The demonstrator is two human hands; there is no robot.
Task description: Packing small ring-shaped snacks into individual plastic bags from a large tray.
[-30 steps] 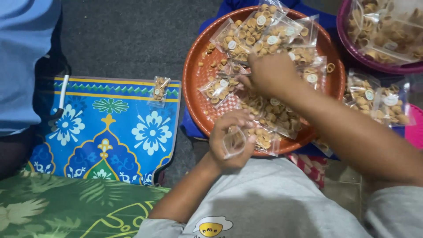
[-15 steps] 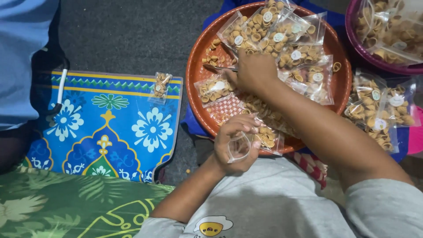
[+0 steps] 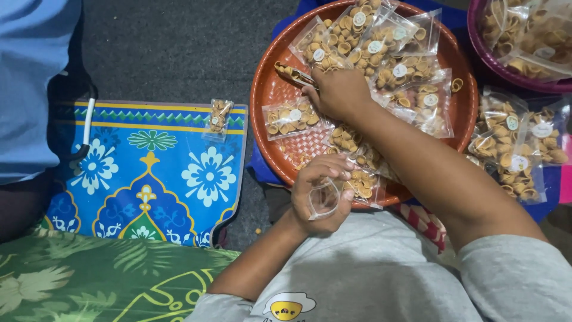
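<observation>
Head view: the left hand (image 3: 322, 194) has its grip closed on a small empty clear bag (image 3: 325, 198), held at the near rim of the round orange tray (image 3: 268, 95). The right hand (image 3: 336, 92) reaches into the tray, fingers curled down on loose shell-shaped snacks (image 3: 286, 70); whether its grip holds any, I cannot tell. Filled snack packets (image 3: 290, 117) lie around it. One packet (image 3: 219, 116) rests on the blue floral mat (image 3: 149, 173).

Dim, soft indoor light, faint shadows, mild glare on plastic packets (image 3: 381, 42), slight blur
</observation>
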